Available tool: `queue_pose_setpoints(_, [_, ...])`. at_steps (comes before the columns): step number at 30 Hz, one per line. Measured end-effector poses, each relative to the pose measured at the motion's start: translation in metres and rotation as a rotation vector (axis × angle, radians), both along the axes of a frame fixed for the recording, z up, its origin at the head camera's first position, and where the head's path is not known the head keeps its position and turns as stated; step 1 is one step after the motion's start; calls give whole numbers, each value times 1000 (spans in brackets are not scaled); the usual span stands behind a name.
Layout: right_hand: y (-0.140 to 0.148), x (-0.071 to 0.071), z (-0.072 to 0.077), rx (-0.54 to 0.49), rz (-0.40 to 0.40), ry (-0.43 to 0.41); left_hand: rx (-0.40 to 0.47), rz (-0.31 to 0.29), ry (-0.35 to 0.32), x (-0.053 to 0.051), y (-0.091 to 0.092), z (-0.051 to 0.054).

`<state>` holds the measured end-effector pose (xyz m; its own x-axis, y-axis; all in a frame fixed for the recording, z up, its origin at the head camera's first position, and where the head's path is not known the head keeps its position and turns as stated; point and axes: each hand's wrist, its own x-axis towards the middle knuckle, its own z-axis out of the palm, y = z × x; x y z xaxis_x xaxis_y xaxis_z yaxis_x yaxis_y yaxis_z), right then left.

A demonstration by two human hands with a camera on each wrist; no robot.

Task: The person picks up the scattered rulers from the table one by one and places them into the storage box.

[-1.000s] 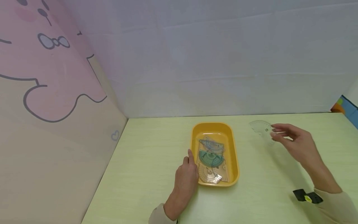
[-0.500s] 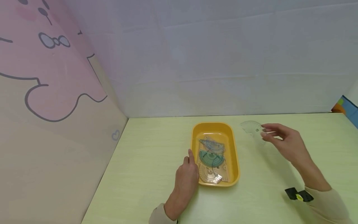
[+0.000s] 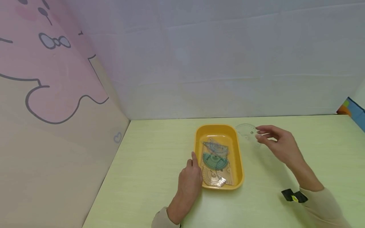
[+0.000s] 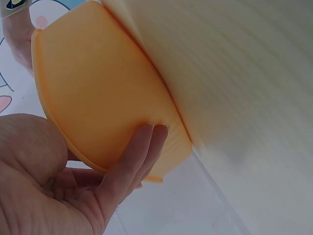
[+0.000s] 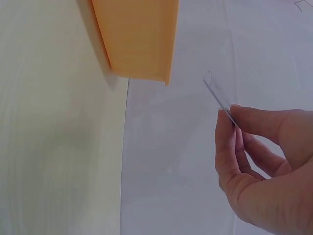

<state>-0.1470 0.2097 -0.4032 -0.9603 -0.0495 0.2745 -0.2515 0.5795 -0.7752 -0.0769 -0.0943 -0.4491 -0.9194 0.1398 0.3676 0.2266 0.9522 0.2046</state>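
A shallow yellow tray stands on the table, holding several see-through protractors and set squares, among them a green protractor. My left hand grips the tray's near left side, its index finger lying along the rim. In the left wrist view, two fingertips rest against the tray's outer wall. Just right of the tray's far end, my right hand pinches a clear protractor between thumb and fingers, above the table. That protractor appears nearly edge-on in the right wrist view.
The pale green table meets a white cloth backdrop behind. A wall with a pink cartoon figure rises on the left. A blue and orange object sits at the far right edge.
My right hand has moved left with the clear protractor, bringing it close to the tray's right rim. The left hand and the tray have stayed in place.
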Motion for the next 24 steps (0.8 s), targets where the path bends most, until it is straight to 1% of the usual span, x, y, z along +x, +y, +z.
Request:
queue_pose_setpoints(8, [-12,-3,-1,-32,25,-11,-7,-3,-2,0,0,0])
queue_pose_setpoints(18, [-29,-7,-2,-12,27,-12,-3,-10,-1,0,0,0])
queue_pose_setpoints(24, [-39,-9,-3,1,26,-11,-5,1,-32,0,0,1])
